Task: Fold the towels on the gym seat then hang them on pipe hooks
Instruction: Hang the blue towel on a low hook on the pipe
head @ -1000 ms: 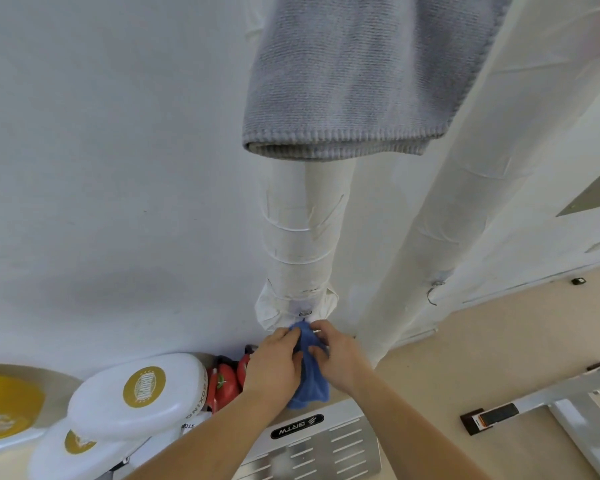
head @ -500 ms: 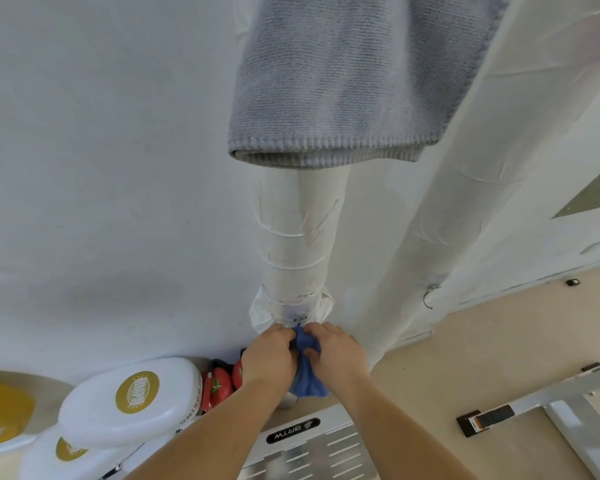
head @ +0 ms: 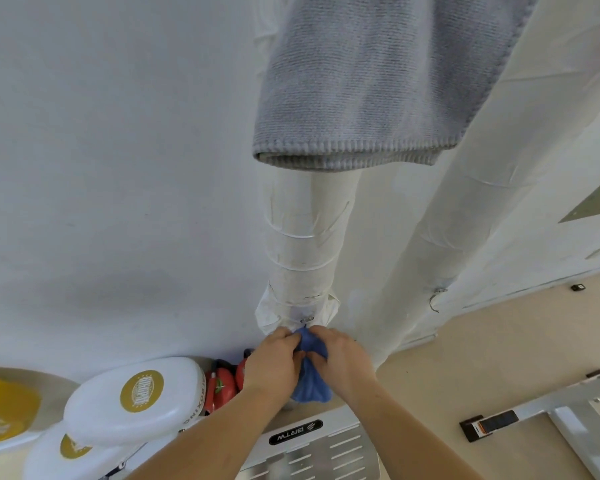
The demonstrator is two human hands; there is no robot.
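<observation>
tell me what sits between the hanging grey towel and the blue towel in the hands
Head view: below the grey towel, only the white wrapped pipe, with a small metal hook at its lower end just above the blue towel.

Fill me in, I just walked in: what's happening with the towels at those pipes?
A person grips a small blue towel with both hands. The left hand and right hand pinch its bunched top just under the metal hook low on the white pipe. Whether the towel is caught on the hook cannot be told. A folded grey towel hangs higher in front of the same pipe. A second hook on the neighbouring pipe is bare.
</observation>
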